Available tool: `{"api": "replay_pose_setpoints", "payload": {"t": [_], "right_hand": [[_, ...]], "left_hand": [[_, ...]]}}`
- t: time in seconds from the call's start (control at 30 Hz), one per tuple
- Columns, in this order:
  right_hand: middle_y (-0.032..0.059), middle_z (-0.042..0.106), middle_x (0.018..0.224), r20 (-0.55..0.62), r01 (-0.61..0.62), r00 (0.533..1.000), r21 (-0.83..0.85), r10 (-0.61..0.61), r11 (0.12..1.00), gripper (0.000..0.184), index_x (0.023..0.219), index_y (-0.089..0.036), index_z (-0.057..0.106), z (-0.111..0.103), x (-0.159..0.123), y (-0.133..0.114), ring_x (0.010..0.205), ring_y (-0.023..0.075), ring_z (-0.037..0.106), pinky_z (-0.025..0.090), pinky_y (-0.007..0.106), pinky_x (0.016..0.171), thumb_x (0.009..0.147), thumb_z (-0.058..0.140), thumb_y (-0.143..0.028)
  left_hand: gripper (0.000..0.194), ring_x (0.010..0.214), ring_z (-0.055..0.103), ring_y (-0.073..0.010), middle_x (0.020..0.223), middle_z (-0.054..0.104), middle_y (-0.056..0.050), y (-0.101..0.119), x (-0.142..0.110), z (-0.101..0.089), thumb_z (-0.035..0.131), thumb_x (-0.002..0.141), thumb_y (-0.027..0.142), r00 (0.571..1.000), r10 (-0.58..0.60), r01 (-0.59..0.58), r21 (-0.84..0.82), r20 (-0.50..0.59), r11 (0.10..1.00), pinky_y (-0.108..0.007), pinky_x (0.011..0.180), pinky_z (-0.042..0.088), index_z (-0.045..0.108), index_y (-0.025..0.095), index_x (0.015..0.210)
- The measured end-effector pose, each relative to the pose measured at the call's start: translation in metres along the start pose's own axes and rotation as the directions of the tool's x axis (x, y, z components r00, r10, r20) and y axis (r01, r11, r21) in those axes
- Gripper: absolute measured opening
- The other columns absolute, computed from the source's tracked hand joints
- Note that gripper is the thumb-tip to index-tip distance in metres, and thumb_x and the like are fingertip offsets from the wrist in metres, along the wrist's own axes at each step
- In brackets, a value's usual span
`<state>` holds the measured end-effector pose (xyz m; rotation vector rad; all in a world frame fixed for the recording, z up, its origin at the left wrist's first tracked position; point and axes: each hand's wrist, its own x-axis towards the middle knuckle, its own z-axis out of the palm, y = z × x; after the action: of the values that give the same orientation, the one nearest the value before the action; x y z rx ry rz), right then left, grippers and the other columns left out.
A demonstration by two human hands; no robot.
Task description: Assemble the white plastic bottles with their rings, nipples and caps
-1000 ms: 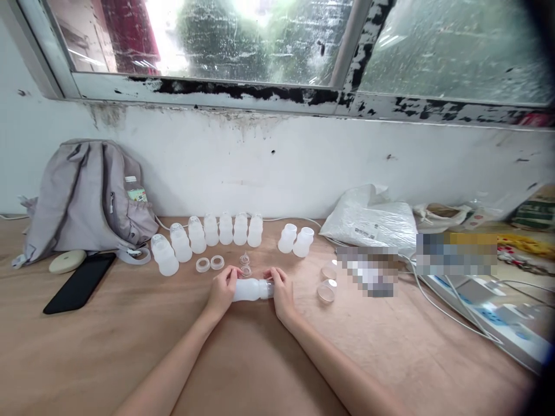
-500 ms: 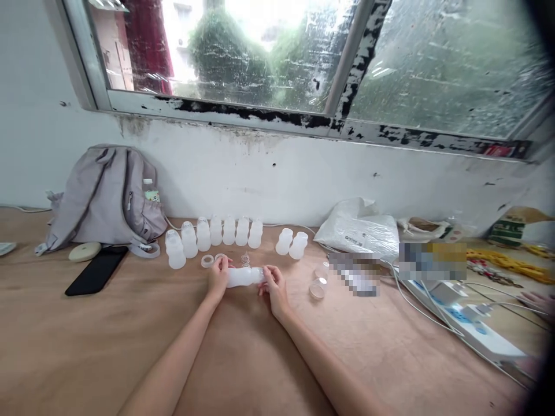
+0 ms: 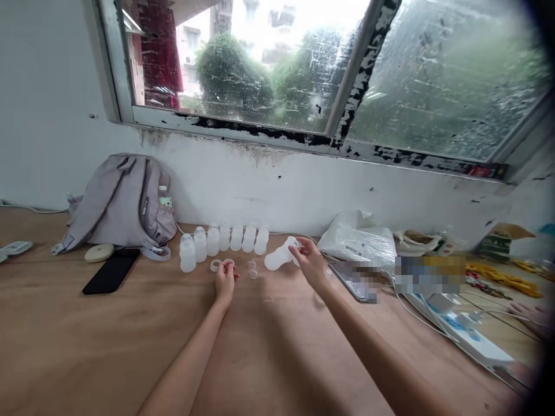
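My right hand (image 3: 309, 261) grips one end of a translucent white baby bottle (image 3: 276, 258), which lies tilted with its base pointing left. The two open bottles seen earlier are mostly covered by that hand and bottle. To the left, the bent fingers of my left hand (image 3: 225, 281) close on a pale bottle ring (image 3: 228, 263) at table level. Beside it lies another ring (image 3: 215, 265). Clear nipples (image 3: 252, 269) rest on the table between my hands. Several capped bottles (image 3: 224, 237) stand in a row behind.
A grey backpack (image 3: 124, 202), a black phone (image 3: 111, 271) and a round cream object (image 3: 99, 252) are at the left. On the right are a plastic-wrapped package (image 3: 359, 238), another phone (image 3: 353, 283), a power strip (image 3: 472, 341) with cables and yellow cords (image 3: 503, 280).
My left hand has let go of the bottle and moved to a ring. My right hand has carried the bottle right, toward the two open bottles. The view has shifted slightly.
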<state>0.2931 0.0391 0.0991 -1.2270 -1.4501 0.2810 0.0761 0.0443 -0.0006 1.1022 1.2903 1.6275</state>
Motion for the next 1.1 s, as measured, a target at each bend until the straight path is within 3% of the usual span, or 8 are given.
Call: {"api": "replay_pose_setpoints", "payload": {"t": [0.17,0.33,0.4,0.5,0.6,0.77,1.0,1.1], "right_hand": [[0.0052,0.060,0.091,0.223,0.189,0.968,-0.351,-0.114,0.917,0.029,0.097,-0.020,0.054,0.011,0.054,-0.006,0.078,0.0180,0.054,0.041,0.032,0.073,0.070,0.057,-0.029],[0.0064,0.059,0.093,0.295,0.171,0.955,-0.490,-0.022,0.855,0.027,0.096,-0.019,0.053,0.035,0.076,0.022,0.078,0.0176,0.056,0.041,0.030,0.070,0.069,0.057,-0.019],[0.0075,0.059,0.092,0.288,0.162,0.958,-0.504,-0.012,0.848,0.026,0.094,-0.018,0.052,0.040,0.081,0.032,0.080,0.0188,0.056,0.041,0.030,0.070,0.069,0.058,-0.017],[0.0088,0.059,0.090,0.268,0.145,0.963,-0.524,0.001,0.840,0.030,0.098,-0.017,0.050,0.045,0.086,0.041,0.083,0.0204,0.056,0.040,0.031,0.072,0.070,0.057,-0.018],[0.0091,0.059,0.088,0.259,0.130,0.966,-0.533,0.015,0.836,0.034,0.102,-0.017,0.046,0.048,0.091,0.046,0.081,0.0204,0.056,0.040,0.031,0.070,0.070,0.058,-0.020],[0.0075,0.059,0.086,0.269,0.138,0.963,-0.534,0.012,0.834,0.030,0.097,-0.018,0.048,0.052,0.095,0.052,0.076,0.0193,0.056,0.041,0.029,0.067,0.069,0.058,-0.020],[0.0137,0.052,0.105,0.186,0.205,0.974,-0.494,-0.128,0.845,0.029,0.105,-0.015,0.046,0.050,0.074,0.035,0.098,0.0232,0.048,0.037,0.034,0.080,0.077,0.047,-0.021],[0.0078,0.058,0.087,0.237,0.286,0.951,-0.434,-0.198,0.854,0.019,0.091,-0.017,0.052,0.059,0.037,0.026,0.083,0.0183,0.053,0.038,0.030,0.073,0.083,0.036,-0.020]], "left_hand": [[0.021,0.051,0.055,-0.0124,0.078,0.057,-0.004,0.003,0.000,-0.001,0.039,0.078,0.031,0.998,0.051,-0.048,0.105,-0.022,0.993,-0.027,0.052,0.045,0.050,0.017,0.088],[0.017,0.096,0.051,-0.0231,0.097,0.055,-0.009,0.016,-0.004,-0.007,0.044,0.074,0.020,0.972,0.228,-0.204,0.292,-0.049,0.934,-0.039,0.087,0.037,0.057,0.017,0.084],[0.021,0.108,0.043,-0.0247,0.108,0.052,-0.010,0.020,-0.007,-0.008,0.045,0.073,0.016,0.921,0.385,-0.370,0.460,0.065,0.807,-0.040,0.094,0.030,0.059,0.018,0.089],[0.032,0.115,0.036,-0.0262,0.120,0.047,-0.011,0.018,-0.010,-0.006,0.042,0.074,0.012,0.830,0.501,-0.507,0.704,0.245,0.497,-0.043,0.095,0.028,0.056,0.017,0.103],[0.039,0.120,0.030,-0.0281,0.127,0.041,-0.014,0.012,-0.008,-0.003,0.042,0.075,0.015,0.854,0.463,-0.429,0.827,0.238,0.364,-0.047,0.097,0.025,0.051,0.012,0.112],[0.035,0.123,0.025,-0.0301,0.125,0.042,-0.018,0.005,-0.004,-0.003,0.043,0.075,0.020,0.891,0.377,-0.384,0.860,0.251,0.335,-0.051,0.097,0.021,0.054,0.009,0.106],[0.017,0.119,0.033,-0.0281,0.118,0.048,-0.014,0.004,-0.004,-0.003,0.047,0.075,0.019,0.823,0.384,-0.540,0.786,0.419,0.300,-0.046,0.094,0.030,0.059,0.015,0.087],[0.018,0.114,0.037,-0.0279,0.113,0.052,-0.012,0.005,-0.003,-0.003,0.044,0.078,0.018,0.809,0.417,-0.549,0.786,0.415,0.283,-0.045,0.091,0.034,0.057,0.016,0.090]]}}
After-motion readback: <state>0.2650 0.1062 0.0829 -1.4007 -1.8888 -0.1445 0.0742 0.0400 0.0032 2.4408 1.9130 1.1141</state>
